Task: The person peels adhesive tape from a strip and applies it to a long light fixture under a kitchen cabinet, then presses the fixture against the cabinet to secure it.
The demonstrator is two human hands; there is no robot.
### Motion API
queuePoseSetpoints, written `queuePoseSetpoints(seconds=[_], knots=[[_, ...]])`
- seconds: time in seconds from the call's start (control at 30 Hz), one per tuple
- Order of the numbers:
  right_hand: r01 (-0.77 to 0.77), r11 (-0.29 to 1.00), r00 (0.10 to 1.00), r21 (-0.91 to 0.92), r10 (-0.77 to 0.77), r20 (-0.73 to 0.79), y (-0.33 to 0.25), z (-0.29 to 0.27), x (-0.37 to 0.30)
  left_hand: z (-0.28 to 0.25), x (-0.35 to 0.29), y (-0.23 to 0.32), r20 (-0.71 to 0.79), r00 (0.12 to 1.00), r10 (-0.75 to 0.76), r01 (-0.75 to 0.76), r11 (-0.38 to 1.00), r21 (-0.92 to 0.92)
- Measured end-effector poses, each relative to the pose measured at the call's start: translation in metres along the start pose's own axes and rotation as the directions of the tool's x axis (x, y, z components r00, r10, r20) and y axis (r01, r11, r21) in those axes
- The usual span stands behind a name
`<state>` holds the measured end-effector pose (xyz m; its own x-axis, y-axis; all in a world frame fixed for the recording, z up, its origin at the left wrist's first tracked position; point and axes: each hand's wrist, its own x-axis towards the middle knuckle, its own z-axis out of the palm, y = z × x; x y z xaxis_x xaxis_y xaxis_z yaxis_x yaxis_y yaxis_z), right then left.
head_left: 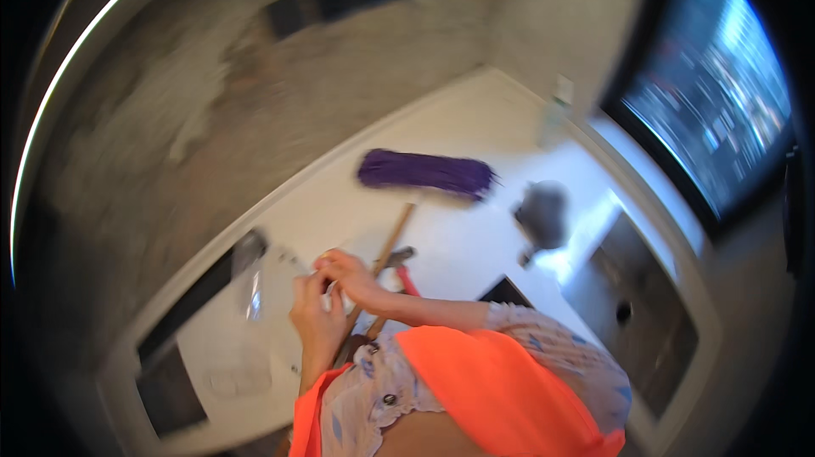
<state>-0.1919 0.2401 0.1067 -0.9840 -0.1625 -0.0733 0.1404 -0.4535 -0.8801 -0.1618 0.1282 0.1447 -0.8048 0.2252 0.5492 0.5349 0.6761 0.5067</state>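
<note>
My left hand (317,314) and my right hand (350,275) meet above the white counter (318,173), fingertips pinched together. Whatever small thing lies between the fingers is too hidden and blurred to name. Just beyond and partly under my right hand, a wooden stick (396,232) slants across the counter. A hammer with a dark metal head (399,257) and a red handle (407,281) lies beside the stick, partly covered by my right forearm. Farther off rests a long purple bundle of strands or yarn (424,173).
To the right stand a blurred grey object (544,214) and, farther back, a pale bottle (556,115). A sink (632,308) is set in at the right, below a dark-framed window (713,84). Clear plastic packaging (253,291) lies left of my hands. A rough wall (212,109) borders the counter.
</note>
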Motion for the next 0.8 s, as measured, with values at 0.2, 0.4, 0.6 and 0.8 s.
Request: queuePoseSetpoints(seconds=[0.2, 0.4, 0.6, 0.8], knots=[[0.178, 0.98, 0.983, 0.091, -0.172, -0.069, 0.006, -0.012, -0.019, 0.019, 0.005, 0.007, -0.01, 0.99, 0.144, -0.144, 0.984, -0.106], [0.008, 0.994, 0.973, 0.111, 0.018, -0.231, -0.007, -0.048, -0.071, 0.051, 0.01, 0.011, 0.192, 0.939, 0.286, -0.214, 0.92, -0.328], [-0.026, 0.972, 0.965, -0.235, -0.037, -0.261, -0.025, -0.093, -0.126, 0.07, -0.008, 0.05, 0.251, 0.906, 0.339, -0.205, 0.874, -0.442], [0.007, 0.931, 0.962, -0.365, -0.106, -0.252, -0.046, -0.137, -0.167, 0.094, -0.017, 0.097, 0.301, 0.875, 0.38, -0.195, 0.845, -0.498]])
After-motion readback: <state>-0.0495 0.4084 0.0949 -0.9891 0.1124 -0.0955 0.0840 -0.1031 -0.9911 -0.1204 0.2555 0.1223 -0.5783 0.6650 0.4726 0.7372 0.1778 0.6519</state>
